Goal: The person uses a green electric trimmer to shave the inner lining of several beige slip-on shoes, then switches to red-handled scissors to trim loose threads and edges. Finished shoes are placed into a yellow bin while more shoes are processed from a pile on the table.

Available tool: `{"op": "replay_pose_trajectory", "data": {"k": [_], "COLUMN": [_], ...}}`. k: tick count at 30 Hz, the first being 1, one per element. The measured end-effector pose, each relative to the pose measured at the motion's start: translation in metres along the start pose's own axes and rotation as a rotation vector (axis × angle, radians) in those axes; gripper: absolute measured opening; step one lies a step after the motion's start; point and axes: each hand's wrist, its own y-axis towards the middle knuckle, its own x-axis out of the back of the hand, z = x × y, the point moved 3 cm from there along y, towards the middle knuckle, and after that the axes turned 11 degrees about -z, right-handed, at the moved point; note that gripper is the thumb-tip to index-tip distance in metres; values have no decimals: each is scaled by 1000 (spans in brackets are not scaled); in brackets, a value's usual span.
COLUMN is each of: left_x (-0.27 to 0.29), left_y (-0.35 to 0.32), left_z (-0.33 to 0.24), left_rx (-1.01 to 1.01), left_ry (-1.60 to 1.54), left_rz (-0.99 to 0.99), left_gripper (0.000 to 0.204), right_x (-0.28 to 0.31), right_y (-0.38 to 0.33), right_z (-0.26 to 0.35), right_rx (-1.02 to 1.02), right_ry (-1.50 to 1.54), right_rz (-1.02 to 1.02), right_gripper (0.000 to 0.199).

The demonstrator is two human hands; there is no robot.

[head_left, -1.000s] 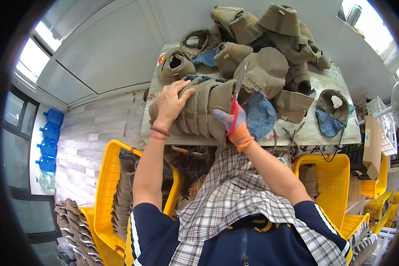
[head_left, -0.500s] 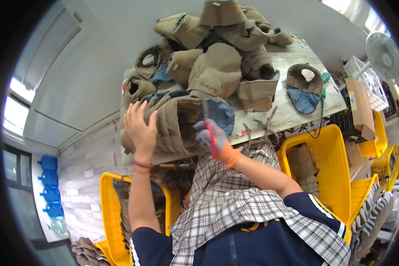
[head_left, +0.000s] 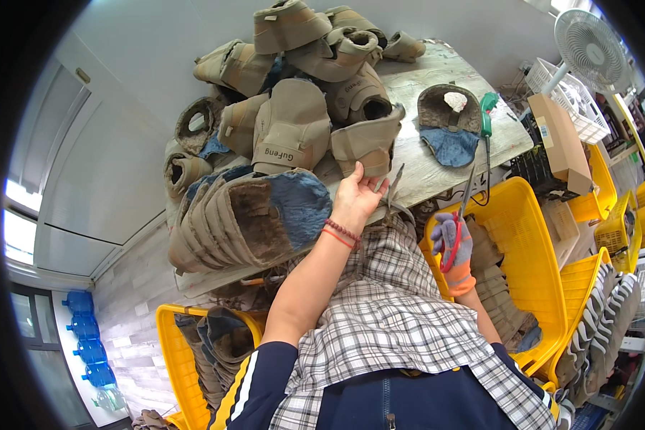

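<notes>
My left hand (head_left: 358, 193), bare with a beaded bracelet, reaches to the table's front edge, its fingers apart. The fingertips are at the lower edge of a tan-brown shoe upper (head_left: 362, 145); firm contact is hard to tell. Dark pointed strips (head_left: 395, 185) stick up beside the fingers. My right hand (head_left: 457, 247), in a grey and orange glove, is closed on red-handled scissors (head_left: 468, 192), blades upward, over the right yellow basket. A nested row of fleece-lined uppers (head_left: 215, 215) with a blue lining lies left of my left hand.
A pile of uppers (head_left: 290, 125) fills the back of the worn table (head_left: 416, 75). Farther right lie one upper (head_left: 448, 115) and a green corded tool (head_left: 488, 115). Yellow baskets (head_left: 541, 251) of uppers stand at both sides of me. A white fan (head_left: 591, 46) stands back right.
My left hand has left the nested row and moved right to the single upper. My right hand has drawn the scissors away from the row, rightward over the basket. The view has shifted.
</notes>
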Motion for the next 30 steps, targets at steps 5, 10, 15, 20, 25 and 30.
{"op": "replay_pose_trajectory", "data": {"k": [5,10,15,20,25,30], "left_x": [16,72,105,139,142,136], "left_y": [-49,-83,-137,-166,-178,-182], "left_z": [8,-40,-81,-93,-86,-82], "left_rx": [-72,-209,-343,-358,-428,-474], "left_ry": [175,360,386,339,379,387], "left_rz": [426,508,425,344,249,149], "left_gripper": [36,36,27,20,12,17], "right_x": [30,33,1,-58,-100,-118], "right_y": [-3,-7,-24,-26,-30,-36], "right_z": [2,29,84,98,82,62], "right_rx": [-15,19,593,991,840,767], "right_ry": [-90,-196,-1081,-1254,-1452,-1633], "right_rz": [-100,-37,195,559,858,996], "right_gripper": [19,18,31,32,31,34]}}
